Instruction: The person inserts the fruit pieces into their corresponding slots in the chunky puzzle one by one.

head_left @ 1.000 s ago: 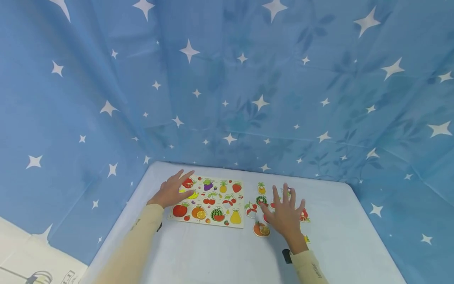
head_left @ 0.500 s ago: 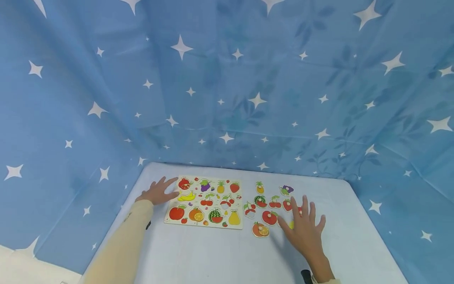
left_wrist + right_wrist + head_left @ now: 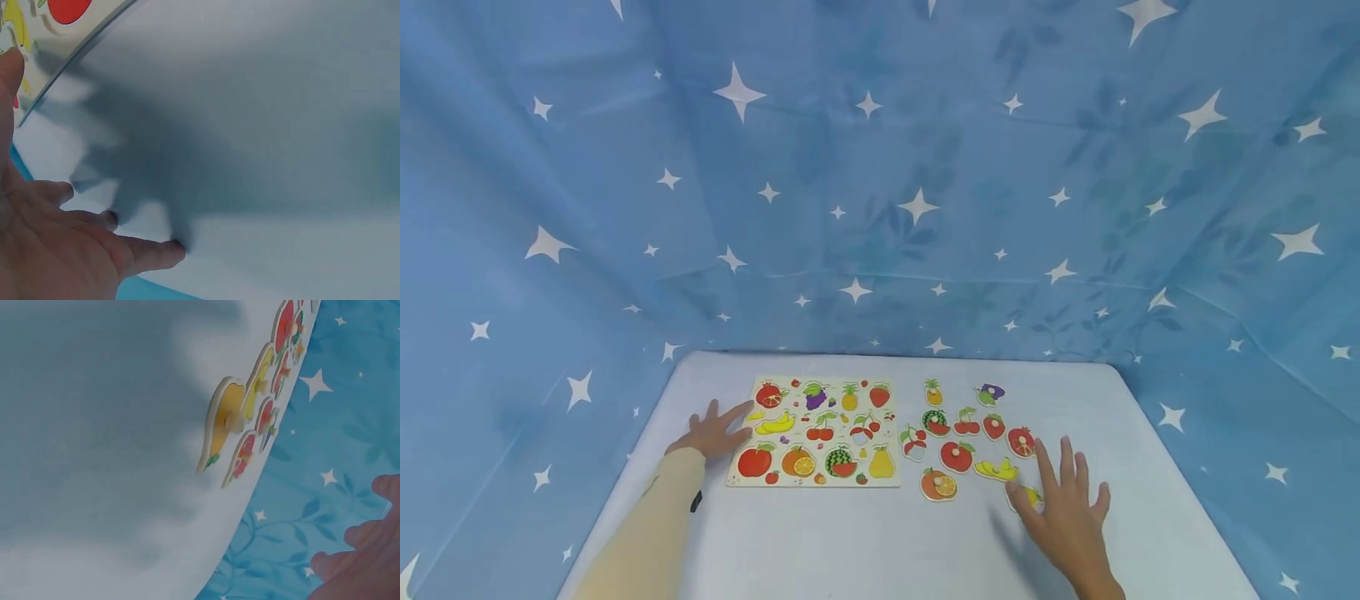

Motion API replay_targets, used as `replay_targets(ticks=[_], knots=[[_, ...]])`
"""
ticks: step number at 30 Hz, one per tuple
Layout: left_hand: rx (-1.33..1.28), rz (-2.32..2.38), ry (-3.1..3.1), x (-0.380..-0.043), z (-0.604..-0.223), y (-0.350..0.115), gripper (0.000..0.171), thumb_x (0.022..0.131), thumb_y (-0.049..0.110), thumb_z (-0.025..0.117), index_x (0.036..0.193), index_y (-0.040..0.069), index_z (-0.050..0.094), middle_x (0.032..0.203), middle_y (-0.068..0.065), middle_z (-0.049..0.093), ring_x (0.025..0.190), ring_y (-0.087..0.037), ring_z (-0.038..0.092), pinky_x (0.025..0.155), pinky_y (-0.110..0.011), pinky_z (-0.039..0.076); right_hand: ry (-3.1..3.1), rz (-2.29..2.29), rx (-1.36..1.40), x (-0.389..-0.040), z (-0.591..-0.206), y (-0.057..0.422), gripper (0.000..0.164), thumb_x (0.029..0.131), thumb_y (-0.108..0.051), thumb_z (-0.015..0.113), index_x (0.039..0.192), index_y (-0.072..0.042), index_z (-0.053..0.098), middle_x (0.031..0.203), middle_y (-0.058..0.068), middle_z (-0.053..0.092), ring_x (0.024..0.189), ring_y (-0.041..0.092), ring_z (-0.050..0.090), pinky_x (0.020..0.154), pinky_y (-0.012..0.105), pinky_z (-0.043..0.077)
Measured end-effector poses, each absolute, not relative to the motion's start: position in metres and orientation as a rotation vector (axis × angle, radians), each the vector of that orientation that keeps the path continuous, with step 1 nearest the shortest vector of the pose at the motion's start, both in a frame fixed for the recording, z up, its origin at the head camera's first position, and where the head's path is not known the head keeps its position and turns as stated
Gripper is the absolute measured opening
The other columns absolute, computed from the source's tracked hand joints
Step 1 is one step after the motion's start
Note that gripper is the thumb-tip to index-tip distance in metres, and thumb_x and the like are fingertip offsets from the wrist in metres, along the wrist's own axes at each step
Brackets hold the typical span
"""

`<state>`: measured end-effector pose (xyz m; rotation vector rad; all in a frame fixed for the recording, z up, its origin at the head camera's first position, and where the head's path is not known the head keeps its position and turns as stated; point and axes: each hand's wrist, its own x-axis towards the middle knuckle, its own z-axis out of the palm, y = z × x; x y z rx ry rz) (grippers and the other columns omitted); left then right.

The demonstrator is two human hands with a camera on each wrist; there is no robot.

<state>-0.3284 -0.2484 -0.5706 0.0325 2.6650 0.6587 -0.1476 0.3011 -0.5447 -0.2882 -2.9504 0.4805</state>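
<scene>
A white fruit puzzle board (image 3: 820, 482) lies on the left half of the table, printed with colourful fruit. My left hand (image 3: 711, 432), fingers spread, is at the board's left edge and holds nothing. In the left wrist view, that hand (image 3: 69, 237) casts a shadow on the white surface beside the board's edge (image 3: 75, 59). To the right, my right hand (image 3: 1067, 512) hovers spread and bare, its thumb overlapping the pear piece (image 3: 1031, 497). Close by are the banana piece (image 3: 996, 470) and the pomegranate piece (image 3: 1021, 442). The pieces have small knobs, as on the pear (image 3: 228, 415).
Other loose pieces spread right of the board: orange (image 3: 938, 484), apple (image 3: 957, 456), watermelon (image 3: 936, 422), pineapple (image 3: 933, 392), grapes (image 3: 990, 394), strawberry (image 3: 994, 427) and cherries (image 3: 967, 422). A blue star-patterned curtain (image 3: 820, 208) stands behind the white table (image 3: 850, 542).
The right hand has moved right and toward the front, away from over the pieces, uncovering several. The left hand has drawn back left off the board. The head view has shifted slightly.
</scene>
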Motion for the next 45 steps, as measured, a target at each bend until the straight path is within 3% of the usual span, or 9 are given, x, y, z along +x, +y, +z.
replay_targets(ticks=[8,24,39,45], knots=[[-0.004,0.605,2.711,-0.312,-0.567,-0.253,0.08,0.102,0.051,0.064,0.169,0.021,0.033,0.171,-0.036,0.0,0.147,-0.07,-0.002,0.1,-0.096,0.01,-2.883,0.477,-0.216,-0.149,-0.55,0.301,0.091,0.096,-0.052,0.074,0.165,-0.008,0.034,0.171,0.033,0.014,0.151,0.059,0.015,0.112,0.088,0.005],[-0.016,0.622,2.691,-0.311,-0.556,-0.253,0.079,0.104,0.046,0.062,0.17,0.019,0.028,0.171,-0.036,-0.008,0.147,-0.07,-0.008,0.101,-0.096,0.003,-2.864,0.557,-0.077,-0.18,-0.541,0.314,0.094,0.094,-0.039,0.081,0.166,-0.004,0.031,0.169,0.035,0.018,0.151,0.058,0.019,0.111,0.088,0.009],[0.002,0.617,2.693,-0.315,-0.557,-0.24,0.079,0.103,0.043,0.063,0.17,0.022,0.027,0.172,-0.034,-0.008,0.147,-0.068,-0.008,0.101,-0.096,-0.001,-2.974,0.668,-0.107,-0.237,-0.54,0.345,0.081,0.098,-0.025,0.08,0.162,0.002,0.038,0.157,0.036,0.041,0.144,0.057,0.037,0.113,0.081,0.026],[0.012,0.616,2.68,-0.317,-0.562,-0.236,0.079,0.104,0.043,0.062,0.171,0.022,0.026,0.172,-0.033,-0.009,0.148,-0.068,-0.01,0.101,-0.095,-0.003,-2.978,0.737,-0.295,-0.248,-0.552,0.353,0.068,0.099,-0.024,0.078,0.152,0.005,0.048,0.14,0.036,0.056,0.128,0.055,0.047,0.106,0.075,0.036]])
